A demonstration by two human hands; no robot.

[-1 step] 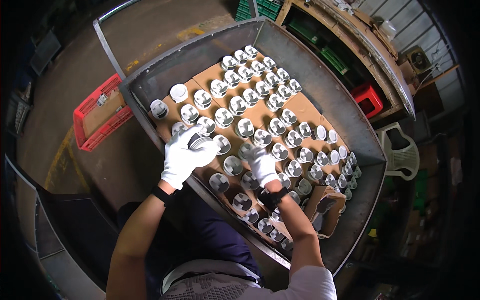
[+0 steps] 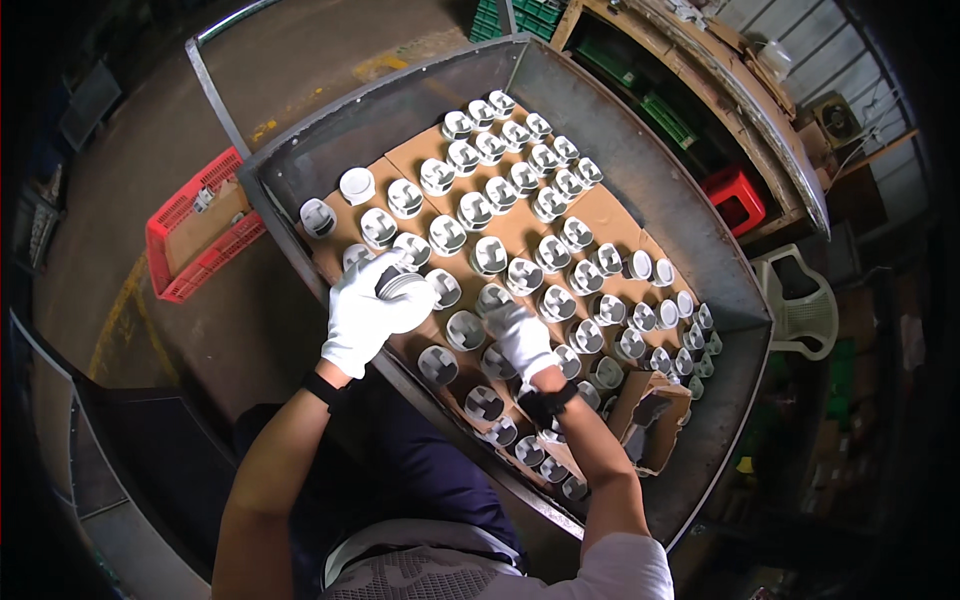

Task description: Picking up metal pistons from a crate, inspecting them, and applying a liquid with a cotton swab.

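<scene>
Currently, the white-gloved left hand (image 2: 355,320) grasps a round, grooved silver metal piston (image 2: 401,286) over the grey metal bin (image 2: 640,150), while the white-gloved right hand (image 2: 520,335) meets another silver piston (image 2: 491,297) on brown cardboard (image 2: 612,226) — fingers clenched or loose, I cannot tell.

You have no words, numbers, labels or signs here that can be read. The grey print on your shirt front (image 2: 400,577) cannot be made out as letters, and the round metal pieces (image 2: 404,198) inside the bin (image 2: 625,165) show nothing legible.
</scene>
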